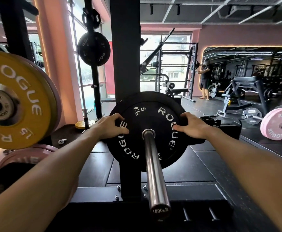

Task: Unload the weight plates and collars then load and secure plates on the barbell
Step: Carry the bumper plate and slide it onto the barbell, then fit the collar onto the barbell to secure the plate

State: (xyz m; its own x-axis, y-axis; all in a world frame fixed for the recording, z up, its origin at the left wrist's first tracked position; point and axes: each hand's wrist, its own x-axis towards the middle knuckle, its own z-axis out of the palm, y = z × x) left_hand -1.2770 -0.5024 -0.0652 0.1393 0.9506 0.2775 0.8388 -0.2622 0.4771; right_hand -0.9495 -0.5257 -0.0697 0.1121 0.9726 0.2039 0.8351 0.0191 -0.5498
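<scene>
A black 5 kg Rogue plate [147, 118] sits far in on the steel barbell sleeve [154, 171], which points toward me with its end cap low in the view. My left hand [111, 126] grips the plate's left rim, fingers curled over its face. My right hand [193, 125] holds the right rim the same way. No collar shows on the sleeve in front of the plate.
A black rack upright [125, 52] rises just behind the plate. A yellow 15 kg plate [24, 101] and pink plates hang on storage pegs at left. Another black plate [94, 49] hangs higher. A pink-plated barbell [278, 125] lies on the floor at right. A person stands far back.
</scene>
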